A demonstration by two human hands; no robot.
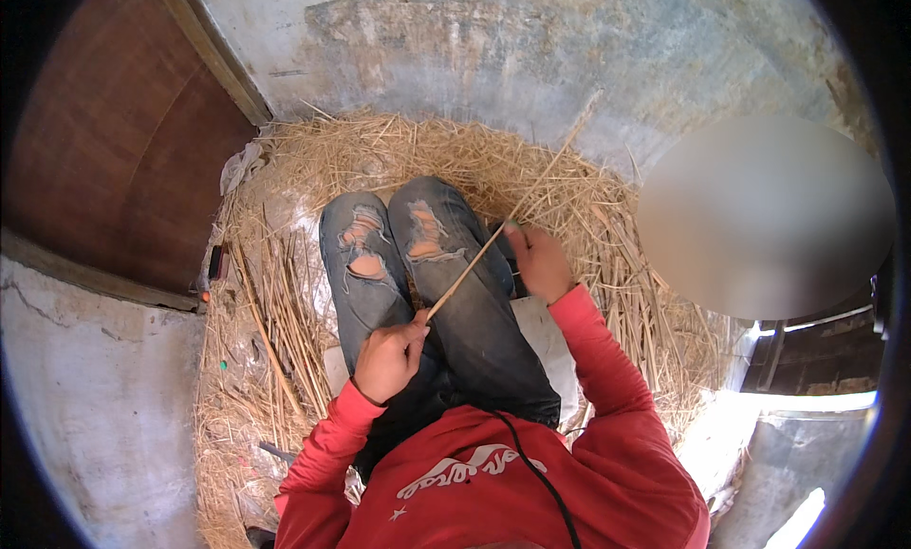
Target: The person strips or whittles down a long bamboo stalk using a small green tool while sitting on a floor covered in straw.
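A long, thin dry stalk slants across my lap, from near my left thigh up and away to the right. Its near end is pinched between the thumb and fingers of my left hand. Farther along, beside my right knee, my right hand closes with its thumb and fingertips at the stalk; the curled fingers are partly hidden. Toward the far end the stalk widens into a pale, frayed tip near the wall. Something dark shows just under my right hand, too obscured to name.
Loose straw covers the floor around my legs. Bundled stalks lie left of me, with more stalks at the right. A stained wall rises ahead, and a brown door panel stands at far left. A blurred area fills the right.
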